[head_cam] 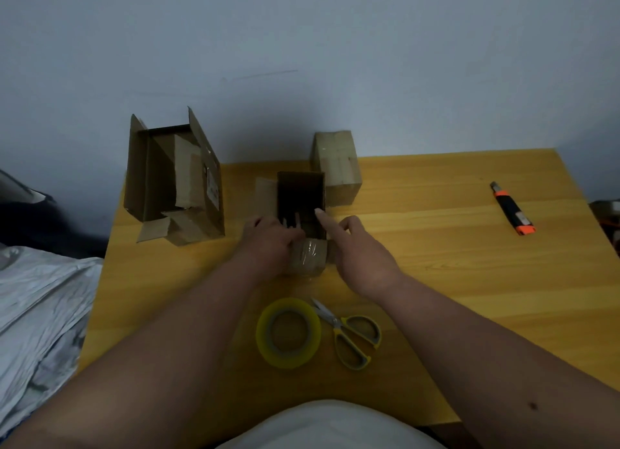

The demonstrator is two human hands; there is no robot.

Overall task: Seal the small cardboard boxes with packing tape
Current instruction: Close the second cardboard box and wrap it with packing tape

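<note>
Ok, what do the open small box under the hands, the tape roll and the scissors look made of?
Open small brown box: matte cardboard, with glossy clear tape shining on its near face. Yellowish tape roll: translucent glossy plastic film, on what looks like a grey core. Scissors: shiny, metal-looking blades; yellow-and-grey handles, probably plastic.

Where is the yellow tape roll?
In the head view, the tape roll lies flat on the wooden table, near its front edge, between the person's forearms. The scissors lie just to its right, and the open small box is behind it.
</note>
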